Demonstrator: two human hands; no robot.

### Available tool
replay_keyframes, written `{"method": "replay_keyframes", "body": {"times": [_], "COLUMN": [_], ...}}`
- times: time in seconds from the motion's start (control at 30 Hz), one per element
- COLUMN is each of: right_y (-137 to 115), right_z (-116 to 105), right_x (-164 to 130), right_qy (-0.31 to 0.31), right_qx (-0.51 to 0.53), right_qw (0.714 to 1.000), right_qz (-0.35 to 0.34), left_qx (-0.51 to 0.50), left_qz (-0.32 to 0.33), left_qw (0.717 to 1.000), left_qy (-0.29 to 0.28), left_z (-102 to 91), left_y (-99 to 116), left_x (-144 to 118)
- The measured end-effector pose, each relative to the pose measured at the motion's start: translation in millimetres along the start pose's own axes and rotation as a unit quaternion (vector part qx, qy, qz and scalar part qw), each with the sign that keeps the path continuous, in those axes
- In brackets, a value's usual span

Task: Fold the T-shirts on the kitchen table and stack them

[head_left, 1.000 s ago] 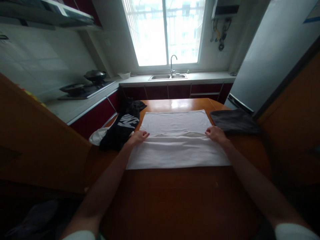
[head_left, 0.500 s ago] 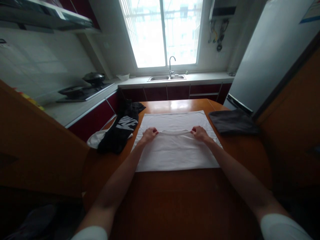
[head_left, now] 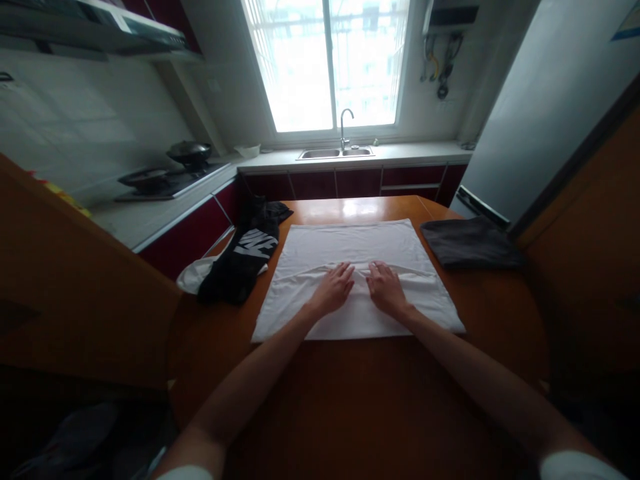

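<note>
A white garment (head_left: 350, 243), probably a shirt, is spread on the wooden table with its near part folded over and a ridge running across its middle. My left hand (head_left: 336, 288) lies on the folded layer just left of centre, fingers stretched out and pointing away from me. Close beside it, my right hand (head_left: 385, 287) rests on the same layer, its fingers also extended. Neither hand pinches the cloth. A small gap of white cloth shows between the two hands.
Black clothing with white lettering (head_left: 243, 263) lies at the table's left edge, over some white cloth (head_left: 194, 275). A folded dark grey garment (head_left: 470, 244) is on the right of the wooden table (head_left: 360, 400). Behind are a sink (head_left: 320, 154), a stove (head_left: 175, 180) and a fridge (head_left: 530, 113).
Both hands have let go of the folded edge, come inward and flattened onto the cloth. The near corners of the white garment now spread wider to both sides.
</note>
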State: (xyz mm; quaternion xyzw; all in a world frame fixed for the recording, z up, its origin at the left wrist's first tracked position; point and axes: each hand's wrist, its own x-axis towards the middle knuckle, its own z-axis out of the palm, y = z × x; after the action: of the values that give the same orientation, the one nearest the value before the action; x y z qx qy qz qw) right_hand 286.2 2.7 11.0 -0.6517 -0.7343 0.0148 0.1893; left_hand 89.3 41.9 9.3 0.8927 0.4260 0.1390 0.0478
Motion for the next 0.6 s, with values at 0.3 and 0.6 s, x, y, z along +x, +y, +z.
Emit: {"method": "replay_keyframes", "body": {"times": [0.3,0.6], "right_y": [-7.9,-0.4], "right_z": [19.1,18.3], "right_x": [-9.4,-7.0], "right_qy": [-0.088,-0.088], "right_qx": [0.001,0.014], "right_qw": [0.996,0.996], "right_qz": [-0.019,-0.013], "left_qx": [0.046,0.053], "left_qz": [0.018,0.012], "left_qw": [0.997,0.996], "left_qy": [-0.059,-0.069], "left_z": [30.4,24.0], "left_y": [9.9,11.9], "left_x": [-4.1,-2.0]}}
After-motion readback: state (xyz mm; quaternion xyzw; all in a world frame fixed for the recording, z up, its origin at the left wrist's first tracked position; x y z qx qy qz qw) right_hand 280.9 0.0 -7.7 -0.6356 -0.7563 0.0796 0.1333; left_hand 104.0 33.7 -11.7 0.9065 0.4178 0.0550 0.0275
